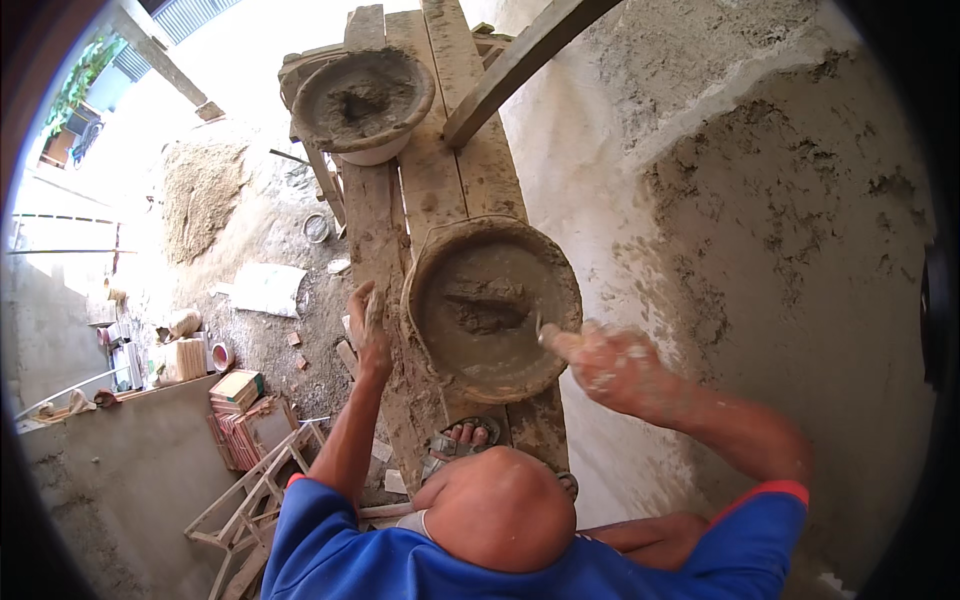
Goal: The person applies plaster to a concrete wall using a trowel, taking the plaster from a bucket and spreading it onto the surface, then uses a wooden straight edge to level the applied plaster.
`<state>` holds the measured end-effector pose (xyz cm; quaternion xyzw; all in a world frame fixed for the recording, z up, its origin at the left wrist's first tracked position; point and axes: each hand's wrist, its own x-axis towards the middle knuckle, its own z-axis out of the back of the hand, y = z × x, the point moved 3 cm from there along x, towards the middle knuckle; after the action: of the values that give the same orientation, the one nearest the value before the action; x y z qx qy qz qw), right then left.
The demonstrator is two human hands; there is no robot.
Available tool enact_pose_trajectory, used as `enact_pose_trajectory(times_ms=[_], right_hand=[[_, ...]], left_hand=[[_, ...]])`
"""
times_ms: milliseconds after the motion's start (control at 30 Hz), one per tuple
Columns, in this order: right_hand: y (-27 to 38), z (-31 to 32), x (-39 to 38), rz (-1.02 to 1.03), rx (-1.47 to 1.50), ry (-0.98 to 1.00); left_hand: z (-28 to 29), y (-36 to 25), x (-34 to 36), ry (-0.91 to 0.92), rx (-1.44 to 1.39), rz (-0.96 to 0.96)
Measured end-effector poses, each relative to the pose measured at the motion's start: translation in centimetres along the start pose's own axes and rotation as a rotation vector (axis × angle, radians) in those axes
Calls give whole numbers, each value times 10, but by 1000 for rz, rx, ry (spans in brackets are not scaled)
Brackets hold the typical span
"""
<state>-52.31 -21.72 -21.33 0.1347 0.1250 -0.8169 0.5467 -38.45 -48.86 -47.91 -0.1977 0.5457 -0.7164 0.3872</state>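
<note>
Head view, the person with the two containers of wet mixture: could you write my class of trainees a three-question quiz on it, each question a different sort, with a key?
1. True or false: the far basin holds grey-brown mixture.
2. The near bucket rests on: (A) a white sack; (B) wooden planks; (C) a metal stand.
3. Which of the person's hands looks open rather than curled?

Key
1. True.
2. B.
3. The left hand; the right hand is curled, by the near bucket's right rim.
</note>
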Motion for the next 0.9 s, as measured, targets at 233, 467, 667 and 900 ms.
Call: enact_pose_trajectory(times_ms=[233, 467, 667, 900], right_hand=[[19, -13, 22, 21, 77, 53], [19, -42, 32, 130, 53, 69], [2, -3, 27, 45, 39, -247], [20, -47, 83, 88, -293, 298]], left_hand=[[9, -93, -74, 306, -532, 100], [-14, -91, -69, 201, -517, 132], [-21, -86, -70, 88, -479, 71], [-34, -85, -74, 129, -590, 97]])
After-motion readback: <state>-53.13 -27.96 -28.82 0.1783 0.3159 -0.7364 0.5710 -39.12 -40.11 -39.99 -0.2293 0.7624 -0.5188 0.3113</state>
